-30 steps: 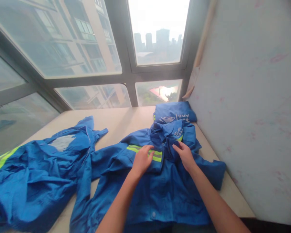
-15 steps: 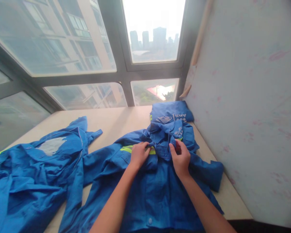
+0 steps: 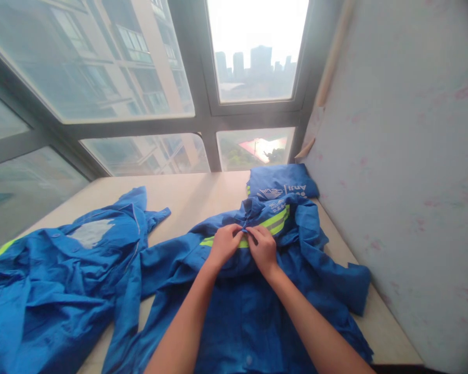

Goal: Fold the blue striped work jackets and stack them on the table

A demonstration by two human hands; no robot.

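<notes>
A blue work jacket with yellow-green reflective strips lies spread before me, its collar toward the window. My left hand pinches the jacket's front edge just below the collar. Right beside it, my right hand pinches the opposite front edge, and the fingertips of both hands almost meet. Whatever small fastener may sit between the fingers is hidden. White lettering shows on the chest above the right-hand strip.
A folded blue garment with white print lies behind the collar. On the left, a second blue jacket with a pale patch is spread on the light wooden surface. Windows close off the back; a patterned wall stands at right.
My right hand has moved left, drawing its front edge over to my left hand. The jacket's front is now brought together and the chest strip shows. The view has shifted slightly.
</notes>
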